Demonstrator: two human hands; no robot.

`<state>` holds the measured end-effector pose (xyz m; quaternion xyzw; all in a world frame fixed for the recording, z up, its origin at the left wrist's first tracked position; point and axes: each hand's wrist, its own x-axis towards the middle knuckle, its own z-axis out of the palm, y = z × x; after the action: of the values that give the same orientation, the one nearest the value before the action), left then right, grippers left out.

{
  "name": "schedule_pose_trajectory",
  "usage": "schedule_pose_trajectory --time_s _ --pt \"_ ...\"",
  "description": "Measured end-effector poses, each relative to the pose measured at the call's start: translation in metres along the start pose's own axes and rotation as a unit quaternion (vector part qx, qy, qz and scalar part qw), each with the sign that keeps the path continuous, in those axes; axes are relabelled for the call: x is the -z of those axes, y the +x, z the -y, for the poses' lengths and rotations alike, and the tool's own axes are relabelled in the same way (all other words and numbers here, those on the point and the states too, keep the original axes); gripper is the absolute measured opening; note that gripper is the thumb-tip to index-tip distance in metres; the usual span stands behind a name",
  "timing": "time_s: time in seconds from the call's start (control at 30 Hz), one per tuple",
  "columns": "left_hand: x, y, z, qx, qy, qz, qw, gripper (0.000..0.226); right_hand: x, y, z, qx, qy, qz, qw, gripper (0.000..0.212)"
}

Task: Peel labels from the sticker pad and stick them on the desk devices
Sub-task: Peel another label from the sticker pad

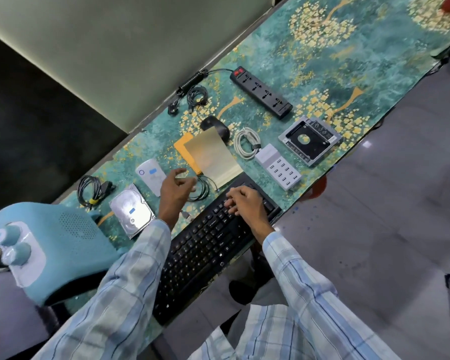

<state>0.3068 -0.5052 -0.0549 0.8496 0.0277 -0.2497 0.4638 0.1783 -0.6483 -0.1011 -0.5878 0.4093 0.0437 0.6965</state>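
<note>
Looking down from the head view, we see the sticker pad (213, 157) just past the far end of the keyboard (205, 245), at about 11 o'clock from our right hand (244, 203). It is a pale cream sheet, its far edge curling up over an orange backing. Our right hand rests on the keyboard, fingers bent onto the keys, gripping nothing. Our left hand (177, 189) hovers at 9 o'clock of it, fingers loosely curled; whether it pinches a label we cannot tell. Blue labels mark the white drive (146, 178) and the hard disk (126, 203).
</note>
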Motion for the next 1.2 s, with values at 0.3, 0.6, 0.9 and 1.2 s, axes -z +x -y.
schedule_pose_trajectory --time_s 0.3,0.6,0.9,1.2 --pt "-0.011 0.077 -0.030 0.115 -0.130 0.076 0.982 0.068 0.020 0.039 0.022 -0.017 0.025 0.003 1.000 0.024" --pt "-0.012 0.047 -0.031 0.069 -0.152 0.051 0.985 0.023 0.025 0.057 0.045 -0.055 0.095 0.043 0.993 0.029" --pt "0.011 -0.035 -0.001 0.015 -0.113 0.004 0.994 0.012 0.016 0.055 0.044 -0.104 0.058 0.075 0.990 0.041" --pt "0.045 -0.110 0.071 0.060 -0.178 -0.086 0.978 0.015 -0.038 0.001 0.020 -0.020 0.039 0.174 0.984 0.015"
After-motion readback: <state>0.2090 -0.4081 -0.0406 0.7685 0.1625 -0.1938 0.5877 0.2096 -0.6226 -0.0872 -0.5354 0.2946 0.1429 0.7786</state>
